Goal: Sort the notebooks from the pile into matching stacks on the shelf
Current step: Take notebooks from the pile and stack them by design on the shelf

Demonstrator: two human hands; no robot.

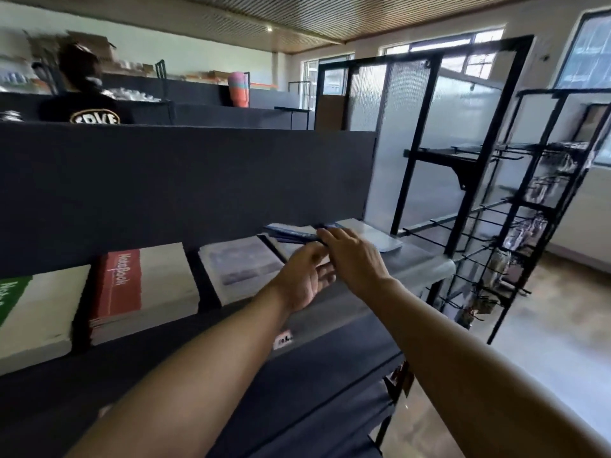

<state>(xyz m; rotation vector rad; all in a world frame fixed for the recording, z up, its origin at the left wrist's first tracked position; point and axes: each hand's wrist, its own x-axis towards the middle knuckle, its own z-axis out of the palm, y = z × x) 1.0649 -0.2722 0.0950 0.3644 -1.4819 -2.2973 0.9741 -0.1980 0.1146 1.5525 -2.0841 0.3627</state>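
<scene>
Reaching over flat rectangular blue notebooks (291,233), both hands blur.

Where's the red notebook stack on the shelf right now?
In the head view the red notebook stack lies left of centre on the shelf, between the green notebook stack and the grey notebook stack.
</scene>
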